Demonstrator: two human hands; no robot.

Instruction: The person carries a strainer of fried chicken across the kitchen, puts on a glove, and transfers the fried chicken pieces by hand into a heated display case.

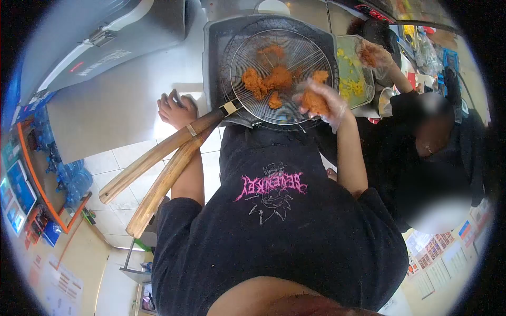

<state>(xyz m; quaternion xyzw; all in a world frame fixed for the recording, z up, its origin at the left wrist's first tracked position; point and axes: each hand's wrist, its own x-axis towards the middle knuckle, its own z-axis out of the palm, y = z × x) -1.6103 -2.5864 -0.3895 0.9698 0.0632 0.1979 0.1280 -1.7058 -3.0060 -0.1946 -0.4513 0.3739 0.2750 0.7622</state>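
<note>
A clear plastic glove covers my right hand (328, 103), whose fingers are wrapped round a piece of orange-brown fried food (315, 102) over the right side of a round wire strainer. Several more fried pieces (279, 77) lie on the strainer (254, 48), which rests on a grey tub (212, 63). Its two long wooden handles (158, 159) stretch down to the left across my left forearm. Bare, my left hand (177, 108) lies at the metal counter's edge beside the tub, fingers bent but apart, holding nothing.
At the right a co-worker in dark clothes reaches a gloved hand (375, 55) with a fried piece over a tray (363, 97) of yellow bits. A metal bowl (386, 102) is near it. A large grey cooler (116, 47) stands on the counter (121, 110) at the left.
</note>
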